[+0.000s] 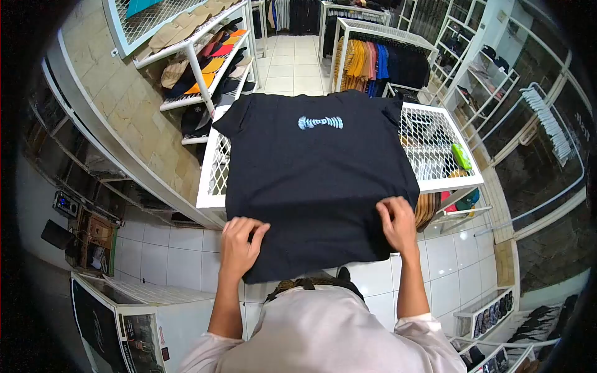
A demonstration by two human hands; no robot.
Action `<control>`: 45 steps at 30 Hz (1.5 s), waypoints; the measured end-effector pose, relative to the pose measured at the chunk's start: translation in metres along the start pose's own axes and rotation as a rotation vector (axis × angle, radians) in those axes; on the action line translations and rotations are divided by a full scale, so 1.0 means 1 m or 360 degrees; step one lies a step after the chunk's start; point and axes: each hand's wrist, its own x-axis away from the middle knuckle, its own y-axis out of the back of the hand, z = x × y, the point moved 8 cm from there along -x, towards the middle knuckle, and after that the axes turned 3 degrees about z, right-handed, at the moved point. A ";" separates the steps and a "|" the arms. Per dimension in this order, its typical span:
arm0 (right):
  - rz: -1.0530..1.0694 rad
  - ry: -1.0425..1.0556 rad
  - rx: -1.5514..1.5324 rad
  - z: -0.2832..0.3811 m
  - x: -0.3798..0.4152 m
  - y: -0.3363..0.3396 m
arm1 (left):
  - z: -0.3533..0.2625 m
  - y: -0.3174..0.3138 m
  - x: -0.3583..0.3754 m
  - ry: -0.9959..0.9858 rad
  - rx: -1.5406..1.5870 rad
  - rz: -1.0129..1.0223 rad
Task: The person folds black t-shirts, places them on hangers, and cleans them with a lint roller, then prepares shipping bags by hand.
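Note:
A black T-shirt lies spread over a white mesh-topped table, with a small light-blue print near its neck end. Its sleeves reach out to both sides at the far end. The lower part comes past the near edge of the table toward my body. My left hand grips the shirt's left side near the hem, fingers curled and thumb toward the middle. On the opposite side, my right hand has bent fingers closed on the right edge, slightly farther from me. Both hands' fingertips are partly hidden.
The white mesh table shows on both sides of the shirt, with a green packet at its right. Caps fill a white shelf at left. Clothes hang on a rack behind. Empty hangers hang at right.

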 end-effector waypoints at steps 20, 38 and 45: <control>-0.0168 0.0073 0.0429 -0.028 -0.092 -0.041 | 0.021 -0.049 -0.095 0.0146 -0.0404 -0.0114; -0.0191 0.0181 0.0149 -0.020 -0.072 -0.052 | 0.020 -0.048 -0.074 -0.0256 -0.0092 -0.0134; -0.0028 0.0436 0.0181 -0.014 -0.020 -0.036 | 0.031 -0.045 -0.035 -0.0331 -0.0037 -0.0262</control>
